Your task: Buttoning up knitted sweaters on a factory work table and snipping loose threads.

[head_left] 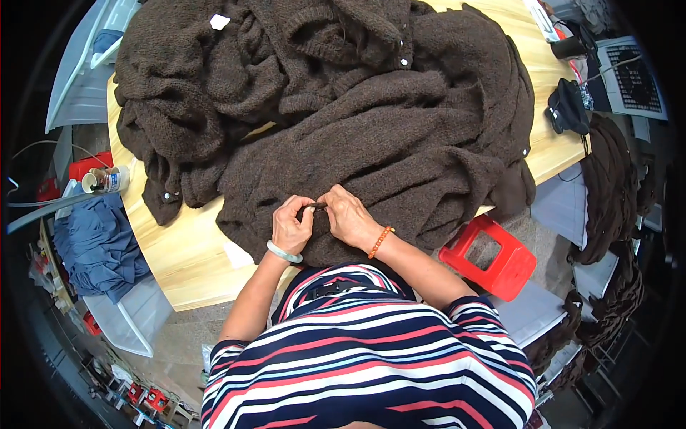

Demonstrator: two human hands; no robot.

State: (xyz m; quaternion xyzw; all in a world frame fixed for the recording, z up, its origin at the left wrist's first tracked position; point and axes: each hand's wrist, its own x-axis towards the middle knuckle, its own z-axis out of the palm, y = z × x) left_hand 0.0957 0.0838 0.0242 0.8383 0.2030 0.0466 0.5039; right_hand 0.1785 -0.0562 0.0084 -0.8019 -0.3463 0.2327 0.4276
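Observation:
A dark brown knitted sweater [371, 150] lies spread over the near side of the table, its folds reaching the front edge. My left hand [291, 225] pinches a small rolled bit of its knit between thumb and fingers. Close beside it, my right hand [350, 217] grips the same bit of fabric, fingers bent. The two sets of fingertips almost meet. Whether a small tool or thread is between them, I cannot make out. More brown knitwear [193, 79] is heaped behind, with small white buttons and a white tag [219, 22] on it.
The light wooden table [193, 264] carries a jar [100, 180] at its left edge and a black cap-like item [568, 107] at the right. A red stool [511, 268] stands right of me. Blue cloth [100, 243] fills a pale bin at left; brown garments [607, 186] hang at right.

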